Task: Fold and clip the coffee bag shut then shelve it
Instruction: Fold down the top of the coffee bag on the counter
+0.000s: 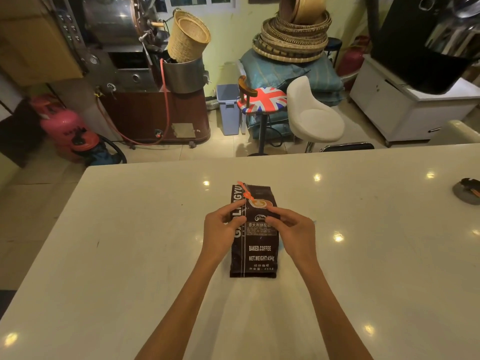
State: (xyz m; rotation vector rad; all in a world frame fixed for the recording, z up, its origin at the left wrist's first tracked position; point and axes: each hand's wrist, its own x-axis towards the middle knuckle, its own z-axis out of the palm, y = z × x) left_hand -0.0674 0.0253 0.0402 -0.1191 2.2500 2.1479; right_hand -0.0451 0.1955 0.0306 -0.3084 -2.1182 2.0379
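Note:
A dark brown coffee bag (257, 253) with white lettering lies flat on the white counter (130, 255), its top pointing away from me. An orange clip (245, 192) lies slanted across the bag's upper left corner. My left hand (222, 231) rests on the bag's left edge, thumb and forefinger pinching it near the upper part. My right hand (293, 233) holds the right edge at the same height, fingertips pressed on the bag's face.
A round grey dish (466, 192) with dark items sits at the counter's right edge. Beyond the counter stand a flag-pattern stool (262, 100), a white bar chair (314, 115), a blue bin (228, 107), a roasting machine (145, 74) and a pink gas cylinder (62, 126).

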